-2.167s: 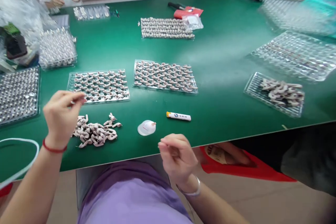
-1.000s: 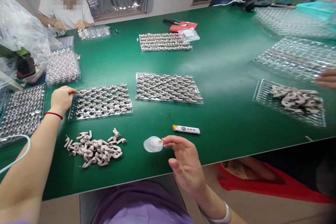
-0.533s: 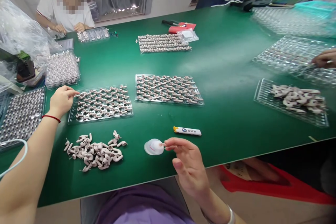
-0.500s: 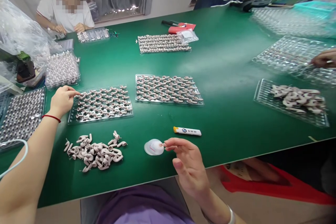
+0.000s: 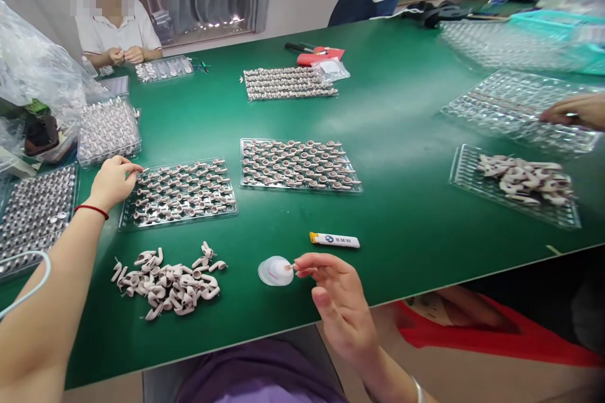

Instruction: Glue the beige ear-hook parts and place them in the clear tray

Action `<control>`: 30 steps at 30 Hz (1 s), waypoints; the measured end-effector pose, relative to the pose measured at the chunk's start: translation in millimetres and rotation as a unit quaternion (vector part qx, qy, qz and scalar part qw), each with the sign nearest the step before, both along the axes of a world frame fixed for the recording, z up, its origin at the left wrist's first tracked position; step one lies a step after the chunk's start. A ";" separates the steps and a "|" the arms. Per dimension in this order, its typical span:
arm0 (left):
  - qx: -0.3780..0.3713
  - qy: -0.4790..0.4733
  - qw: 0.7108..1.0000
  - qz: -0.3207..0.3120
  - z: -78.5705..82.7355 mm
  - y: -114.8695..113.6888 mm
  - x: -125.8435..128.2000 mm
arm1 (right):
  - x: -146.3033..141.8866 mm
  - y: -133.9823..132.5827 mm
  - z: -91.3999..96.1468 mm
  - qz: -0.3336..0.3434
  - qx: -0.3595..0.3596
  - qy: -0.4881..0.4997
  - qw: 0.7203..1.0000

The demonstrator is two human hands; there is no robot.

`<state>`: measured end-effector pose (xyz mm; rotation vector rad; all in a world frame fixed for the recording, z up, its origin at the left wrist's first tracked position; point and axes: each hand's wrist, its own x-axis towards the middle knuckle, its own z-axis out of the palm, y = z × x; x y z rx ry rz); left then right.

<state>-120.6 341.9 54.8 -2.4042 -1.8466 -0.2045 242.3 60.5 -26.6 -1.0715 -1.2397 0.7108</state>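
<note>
At the upper left corner of a clear plastic tray, my left hand pinches the end of a pale earphone shell. Rows of similar shells fill this tray. My right hand is held palm inward by the front edge, thumb apart from the bent fingers. Its index fingertip meets a small brownish tip at a translucent white cup; what the fingers hold there is too small to name. Between my hands lies a loose pile of earphone shells.
A white BMW lighter lies beyond my right hand. Another filled tray sits mid-table. Stacked trays and plastic bags are left. At right, a co-worker's hand touches clear trays near a heaped tray. Another person sits across.
The view has shifted slightly, so the table things appear a little lower and further left. Both my hands keep their places. The co-worker across has brought both hands together.
</note>
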 end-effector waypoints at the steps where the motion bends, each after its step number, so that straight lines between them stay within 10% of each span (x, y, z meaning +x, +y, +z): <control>1: -0.002 0.001 1.000 0.001 0.6 1.0 0.4 | 0.0 0.0 0.2 0.000 0.000 -0.001 1.000; 18: -0.023 -0.030 0.999 0.014 10.3 0.3 10.8 | 0.7 0.5 -3.0 -0.016 -0.016 -0.025 0.999; 24: 0.005 -0.109 0.994 -0.020 13.6 -69.4 45.9 | -0.9 7.6 8.0 0.041 -0.126 -0.199 0.971; 30: -0.174 -0.131 0.968 -0.123 7.9 -149.0 102.5 | -6.1 16.9 16.4 0.055 -0.119 -0.242 0.961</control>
